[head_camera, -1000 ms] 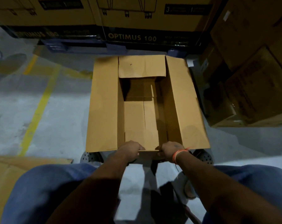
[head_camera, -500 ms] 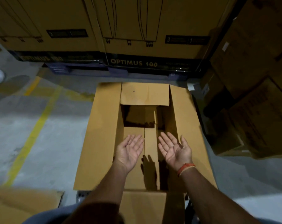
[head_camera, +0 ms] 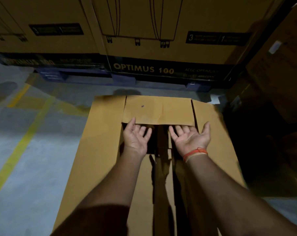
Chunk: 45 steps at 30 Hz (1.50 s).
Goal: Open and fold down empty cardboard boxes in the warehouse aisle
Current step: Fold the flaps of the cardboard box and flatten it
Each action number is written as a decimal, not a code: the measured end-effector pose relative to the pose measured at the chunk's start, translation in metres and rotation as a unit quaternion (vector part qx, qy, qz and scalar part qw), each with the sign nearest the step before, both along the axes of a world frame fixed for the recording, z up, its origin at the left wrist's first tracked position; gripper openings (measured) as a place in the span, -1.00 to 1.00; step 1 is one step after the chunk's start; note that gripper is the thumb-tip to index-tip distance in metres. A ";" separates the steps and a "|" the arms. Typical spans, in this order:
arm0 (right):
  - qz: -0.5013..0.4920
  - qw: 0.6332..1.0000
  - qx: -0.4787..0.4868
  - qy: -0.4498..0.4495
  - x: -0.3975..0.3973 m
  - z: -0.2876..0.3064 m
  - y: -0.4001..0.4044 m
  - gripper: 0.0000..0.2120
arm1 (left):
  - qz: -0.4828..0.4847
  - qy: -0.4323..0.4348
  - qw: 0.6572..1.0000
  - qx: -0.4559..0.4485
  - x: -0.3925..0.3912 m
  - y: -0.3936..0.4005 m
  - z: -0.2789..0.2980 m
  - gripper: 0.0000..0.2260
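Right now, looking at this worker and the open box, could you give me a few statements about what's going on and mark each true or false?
1. Both palms face up. True: the left hand and right hand lie open, palms up.
2. The fingertips reach under the far flap. True.
3. The right hand takes a grip on a knife. False: it holds nothing.
4. The orange band is on the left wrist. False: it is on the right wrist.
5. The stacked carton behind reads OPTIMUS 100. True.
6. The yellow floor line runs right of the box. False: it runs on its left.
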State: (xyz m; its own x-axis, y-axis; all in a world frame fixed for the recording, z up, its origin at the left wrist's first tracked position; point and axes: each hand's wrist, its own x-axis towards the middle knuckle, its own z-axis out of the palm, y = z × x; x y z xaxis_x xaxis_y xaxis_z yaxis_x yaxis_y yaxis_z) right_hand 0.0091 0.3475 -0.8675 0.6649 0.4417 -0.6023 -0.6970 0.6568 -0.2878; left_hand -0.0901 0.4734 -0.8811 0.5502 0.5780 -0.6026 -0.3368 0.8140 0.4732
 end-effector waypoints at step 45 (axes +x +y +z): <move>0.399 0.269 -0.668 -0.567 -0.108 0.012 -0.131 -0.39 | -0.406 0.501 0.514 0.566 -0.168 -0.025 0.051 -0.30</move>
State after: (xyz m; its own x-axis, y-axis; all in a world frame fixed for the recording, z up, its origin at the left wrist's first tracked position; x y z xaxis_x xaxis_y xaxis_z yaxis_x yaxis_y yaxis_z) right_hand -0.0989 0.2162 -0.8554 0.7705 0.6093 -0.1874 0.5718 -0.7906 -0.2194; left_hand -0.2578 0.4482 -0.8300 0.6275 0.6958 -0.3494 0.7712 -0.4936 0.4020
